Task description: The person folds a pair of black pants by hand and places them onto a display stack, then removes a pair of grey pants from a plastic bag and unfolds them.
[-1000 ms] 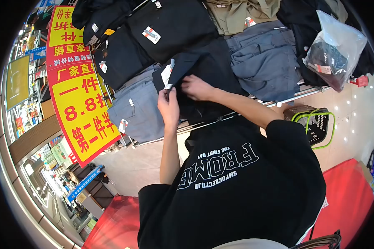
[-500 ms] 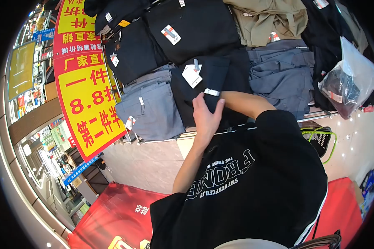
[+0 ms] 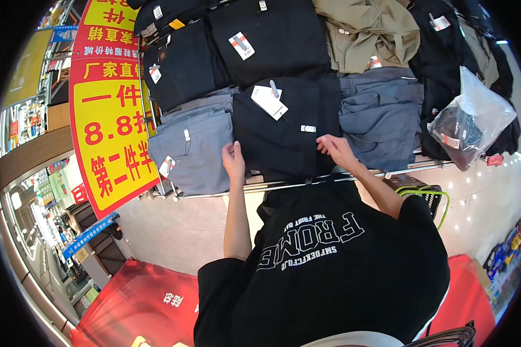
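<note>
Closest to me is the black T-shirt (image 3: 330, 301) of the person, with large outlined letters on it, and at its two sides spreads red cloth (image 3: 133, 301). Beyond the T-shirt, a metal rail (image 3: 260, 188) runs along the front of the display, and a dark basket with a bright green edge (image 3: 428, 195) stands on the floor near its right part. Both arms reach over this rail. The left hand (image 3: 234, 162) has its fingers bent together at the left edge of a folded black garment (image 3: 275, 141) — I cannot tell if it pinches the fabric. The right hand (image 3: 337, 149) is at the opposite side, with curled fingers and the fingertips by the right part of this garment; whether they grip it, I also cannot tell. The black garment lies flat between the two hands, carrying a white tag (image 3: 269, 101) and a small label (image 3: 308, 129). A light grey garment (image 3: 197, 165) lies to its left, a darker grey garment (image 3: 382, 124) to its right, and a clear plastic bag (image 3: 474, 118) farther right. Behind are other black clothes (image 3: 272, 34) and a khaki garment (image 3: 367, 34) — a yellow and red sign (image 3: 113, 87) hangs at the left.
</note>
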`<state>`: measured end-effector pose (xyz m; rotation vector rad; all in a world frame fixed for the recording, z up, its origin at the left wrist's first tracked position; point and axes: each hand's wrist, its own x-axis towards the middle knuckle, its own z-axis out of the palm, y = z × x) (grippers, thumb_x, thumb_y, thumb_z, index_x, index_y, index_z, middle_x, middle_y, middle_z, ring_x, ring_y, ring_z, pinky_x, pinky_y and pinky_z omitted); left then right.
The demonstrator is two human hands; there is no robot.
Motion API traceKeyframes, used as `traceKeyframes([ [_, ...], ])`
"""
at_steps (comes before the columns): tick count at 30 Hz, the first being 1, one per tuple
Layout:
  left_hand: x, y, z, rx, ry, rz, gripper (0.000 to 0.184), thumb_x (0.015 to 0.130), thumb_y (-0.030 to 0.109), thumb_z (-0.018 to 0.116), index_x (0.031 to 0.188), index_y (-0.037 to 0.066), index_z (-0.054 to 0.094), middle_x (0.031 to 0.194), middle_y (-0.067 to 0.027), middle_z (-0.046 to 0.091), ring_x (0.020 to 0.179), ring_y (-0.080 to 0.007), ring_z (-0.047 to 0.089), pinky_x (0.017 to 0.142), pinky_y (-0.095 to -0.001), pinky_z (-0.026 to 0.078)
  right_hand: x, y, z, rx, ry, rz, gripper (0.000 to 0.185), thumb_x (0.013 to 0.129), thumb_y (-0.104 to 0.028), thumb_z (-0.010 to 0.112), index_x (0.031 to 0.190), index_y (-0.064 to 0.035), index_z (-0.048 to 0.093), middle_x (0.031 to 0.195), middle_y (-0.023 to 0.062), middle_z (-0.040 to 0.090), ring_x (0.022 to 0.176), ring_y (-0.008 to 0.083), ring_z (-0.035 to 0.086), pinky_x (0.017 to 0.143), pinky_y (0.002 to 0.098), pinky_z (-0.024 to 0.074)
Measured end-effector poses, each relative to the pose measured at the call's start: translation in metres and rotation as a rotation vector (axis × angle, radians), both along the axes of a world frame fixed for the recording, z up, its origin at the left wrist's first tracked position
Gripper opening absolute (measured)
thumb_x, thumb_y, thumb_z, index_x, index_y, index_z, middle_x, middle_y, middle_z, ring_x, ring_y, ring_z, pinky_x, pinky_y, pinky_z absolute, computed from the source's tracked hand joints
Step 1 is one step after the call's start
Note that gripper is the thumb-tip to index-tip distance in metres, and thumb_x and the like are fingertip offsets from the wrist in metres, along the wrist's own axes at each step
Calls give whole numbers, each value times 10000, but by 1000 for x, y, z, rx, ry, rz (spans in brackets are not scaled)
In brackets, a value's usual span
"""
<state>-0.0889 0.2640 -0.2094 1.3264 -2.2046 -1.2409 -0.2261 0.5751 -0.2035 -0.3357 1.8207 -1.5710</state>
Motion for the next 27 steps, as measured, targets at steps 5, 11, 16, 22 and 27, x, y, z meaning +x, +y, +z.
traceKeyframes([
  [5,-22,-17,-3,64,25,-114,450,911,343,598,1101,-64,578,969,-162,655,863,-219,623,803,-317,483,-35,-33,-4,207,35,-283,439,902,-428,576,906,5,648,736,89,675,620,158,637,609,279,488],
  [11,-76,-38,-16,2,-8,-154,455,900,348,599,1110,-56,596,993,-184,662,926,-248,633,838,-346,478,-109,-95,-14,635,288,-345,430,781,-429,713,729,-15,610,699,133,642,693,214,641,625,329,465],
  [16,-126,-65,-45,97,31,-165,410,904,319,600,1082,-50,610,948,-144,667,900,-218,620,821,-326,474,-109,-100,17,231,522,-467,326,781,-289,728,743,-1,580,748,116,550,758,277,548,716,359,446],
  [22,-138,-69,-36,166,16,-154,292,913,264,597,929,-26,621,797,-97,645,740,-179,585,714,-324,462,-99,-86,-19,4,415,-812,293,884,-206,659,742,-2,502,844,7,475,774,97,455,668,239,374],
  [27,-164,-52,-41,187,489,-79,257,900,243,627,869,-11,610,765,-53,623,782,-153,573,764,-295,462,-108,-86,-22,-7,184,-698,390,923,-202,589,695,-49,313,667,-22,247,641,76,258,554,268,265],
])
